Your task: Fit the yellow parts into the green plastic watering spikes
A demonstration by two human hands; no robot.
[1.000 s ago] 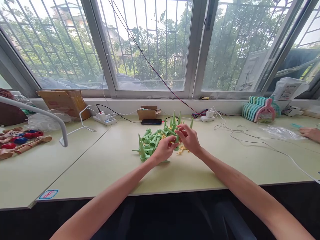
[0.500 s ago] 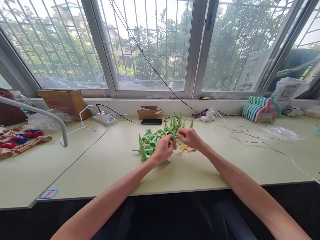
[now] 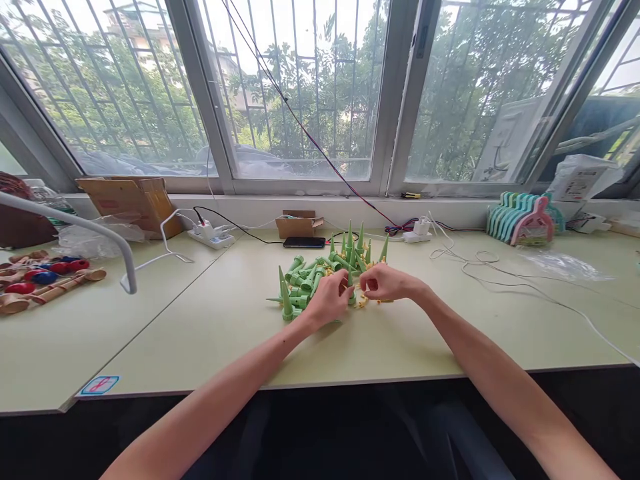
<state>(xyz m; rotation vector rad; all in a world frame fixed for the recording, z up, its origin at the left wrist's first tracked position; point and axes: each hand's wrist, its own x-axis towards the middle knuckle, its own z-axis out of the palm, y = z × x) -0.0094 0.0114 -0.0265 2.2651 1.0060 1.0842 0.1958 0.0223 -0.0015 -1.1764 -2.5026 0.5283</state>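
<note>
A heap of green plastic cones [image 3: 305, 280] lies on the pale green table [image 3: 225, 333], with several cones standing upright behind it [image 3: 361, 243]. Small yellow pieces [image 3: 361, 301] are scattered beside the heap. My left hand [image 3: 327, 301] is closed around a green cone [image 3: 350, 288], held just above the table. My right hand [image 3: 387, 283] sits close to the right of it, fingers pinched together near the cone; what they hold is too small to make out.
A black phone [image 3: 303, 243] and a small cardboard box [image 3: 299, 224] lie behind the heap. A power strip [image 3: 210, 235], cables and a larger box [image 3: 133, 200] are at the back left. Wooden toys with red and blue balls [image 3: 45, 277] are at the left. Pastel plastic items [image 3: 523, 217] stand back right.
My right hand has dropped from above the heap down toward the table, beside my left hand. The other person's hand at the far right edge is gone from view.
</note>
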